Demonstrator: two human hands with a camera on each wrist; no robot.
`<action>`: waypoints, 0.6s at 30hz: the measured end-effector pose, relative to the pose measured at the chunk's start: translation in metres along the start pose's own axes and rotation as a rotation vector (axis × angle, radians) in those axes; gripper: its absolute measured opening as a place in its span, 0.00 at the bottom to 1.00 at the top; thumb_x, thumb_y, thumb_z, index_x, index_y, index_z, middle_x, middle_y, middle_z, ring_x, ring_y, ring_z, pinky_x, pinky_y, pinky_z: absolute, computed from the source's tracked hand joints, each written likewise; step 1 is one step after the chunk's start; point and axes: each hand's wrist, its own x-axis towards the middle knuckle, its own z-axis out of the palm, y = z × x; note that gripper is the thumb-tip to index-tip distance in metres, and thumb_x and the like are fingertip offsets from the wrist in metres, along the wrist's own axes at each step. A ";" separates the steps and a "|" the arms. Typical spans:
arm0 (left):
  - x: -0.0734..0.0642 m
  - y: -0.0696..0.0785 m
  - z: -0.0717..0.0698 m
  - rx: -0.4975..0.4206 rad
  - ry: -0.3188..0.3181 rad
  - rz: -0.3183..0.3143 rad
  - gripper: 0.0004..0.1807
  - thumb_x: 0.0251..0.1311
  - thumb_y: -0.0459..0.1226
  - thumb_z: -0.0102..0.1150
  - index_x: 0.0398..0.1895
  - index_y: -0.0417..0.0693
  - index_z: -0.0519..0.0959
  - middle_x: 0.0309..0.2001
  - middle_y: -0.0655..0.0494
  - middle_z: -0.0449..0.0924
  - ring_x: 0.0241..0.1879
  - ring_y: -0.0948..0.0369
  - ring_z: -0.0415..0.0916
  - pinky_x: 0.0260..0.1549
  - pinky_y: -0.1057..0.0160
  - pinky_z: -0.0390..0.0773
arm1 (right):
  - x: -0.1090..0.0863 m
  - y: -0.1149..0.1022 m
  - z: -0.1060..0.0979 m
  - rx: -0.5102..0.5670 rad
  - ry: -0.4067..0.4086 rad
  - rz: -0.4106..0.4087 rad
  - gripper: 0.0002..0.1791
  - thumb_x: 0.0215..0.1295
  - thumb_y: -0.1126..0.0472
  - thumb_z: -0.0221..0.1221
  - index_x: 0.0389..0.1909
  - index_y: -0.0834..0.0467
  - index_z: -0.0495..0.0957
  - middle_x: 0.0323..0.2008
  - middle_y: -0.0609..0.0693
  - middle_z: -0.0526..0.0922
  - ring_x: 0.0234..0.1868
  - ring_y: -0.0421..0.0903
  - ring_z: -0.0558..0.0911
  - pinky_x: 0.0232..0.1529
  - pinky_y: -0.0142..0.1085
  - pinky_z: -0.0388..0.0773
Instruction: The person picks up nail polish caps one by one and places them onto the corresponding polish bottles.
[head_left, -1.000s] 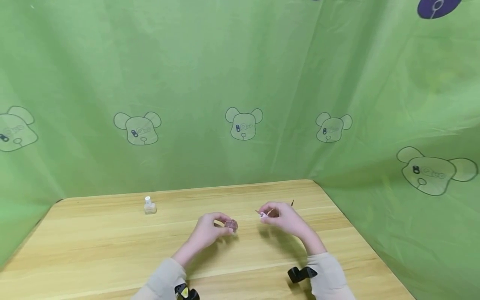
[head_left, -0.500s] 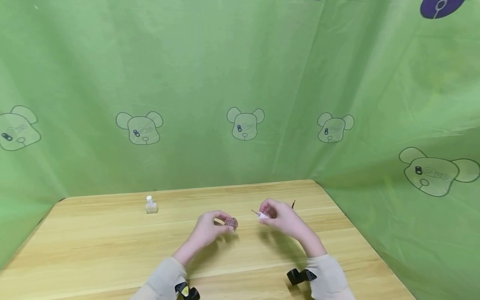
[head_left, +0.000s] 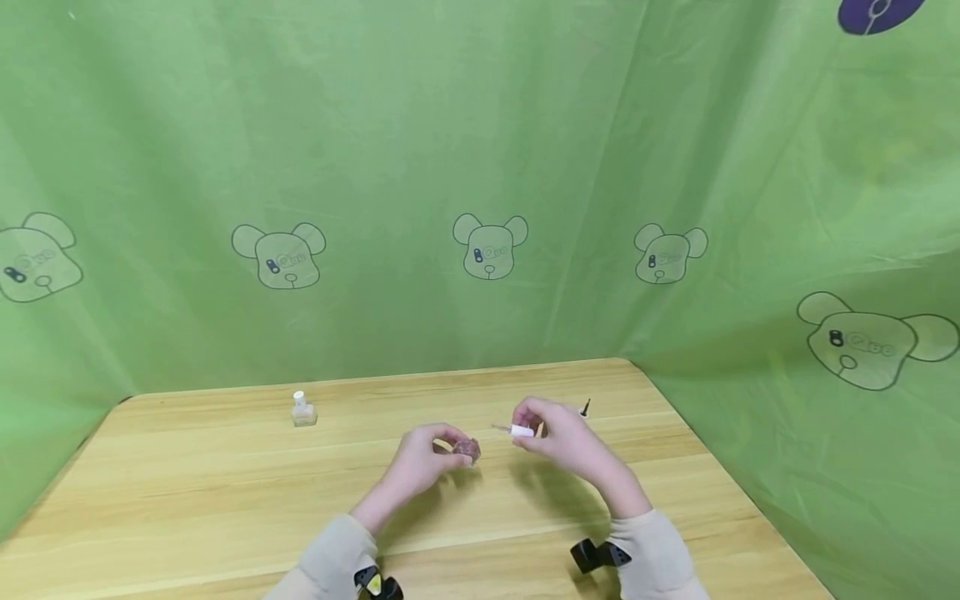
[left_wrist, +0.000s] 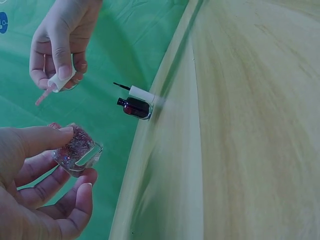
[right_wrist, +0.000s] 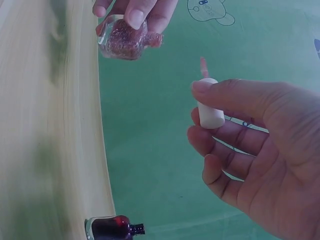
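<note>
My left hand (head_left: 416, 457) holds a small glittery pink nail polish bottle (left_wrist: 77, 149) between thumb and fingers, above the table. Its bare neck (right_wrist: 155, 40) points toward the right hand. My right hand (head_left: 562, 437) pinches a white nail polish cap (right_wrist: 211, 107), whose pink-coated brush (right_wrist: 203, 67) sticks out toward the left. Cap and bottle are apart, with a short gap between the brush tip and the bottle. Beyond the right hand, an uncapped dark red nail polish bottle (left_wrist: 135, 107) stands on the table, mostly hidden in the head view.
Beside the dark red bottle stands another white cap (left_wrist: 141, 94) with its black brush (head_left: 586, 407) pointing up. A clear bottle with a white top (head_left: 303, 414) is at the table's back left. Green curtains (head_left: 390, 325) border the wooden table (head_left: 187, 500) at the back and sides.
The right hand has turned the cap, so its brush points left and more of the white shows. It has shifted slightly left. The left hand has moved a little right with the bottle.
</note>
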 end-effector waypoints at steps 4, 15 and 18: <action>0.000 -0.001 0.001 0.009 -0.004 0.008 0.14 0.49 0.36 0.72 0.41 0.45 0.83 0.41 0.48 0.85 0.29 0.63 0.79 0.31 0.66 0.80 | -0.001 -0.004 0.001 -0.036 0.007 -0.030 0.06 0.58 0.62 0.66 0.34 0.51 0.78 0.30 0.41 0.81 0.34 0.35 0.77 0.35 0.34 0.79; -0.001 0.002 0.002 0.022 -0.011 0.030 0.12 0.51 0.38 0.71 0.40 0.47 0.84 0.41 0.51 0.85 0.29 0.63 0.78 0.29 0.67 0.80 | -0.001 -0.012 0.004 -0.070 0.023 -0.082 0.06 0.58 0.62 0.66 0.36 0.53 0.81 0.34 0.42 0.82 0.37 0.38 0.78 0.42 0.31 0.77; -0.001 0.001 0.004 0.023 -0.014 0.043 0.12 0.51 0.38 0.71 0.39 0.47 0.84 0.41 0.50 0.85 0.28 0.63 0.78 0.28 0.68 0.80 | -0.001 -0.012 0.004 -0.071 0.025 -0.093 0.07 0.57 0.63 0.66 0.37 0.53 0.81 0.34 0.43 0.82 0.37 0.38 0.78 0.41 0.31 0.77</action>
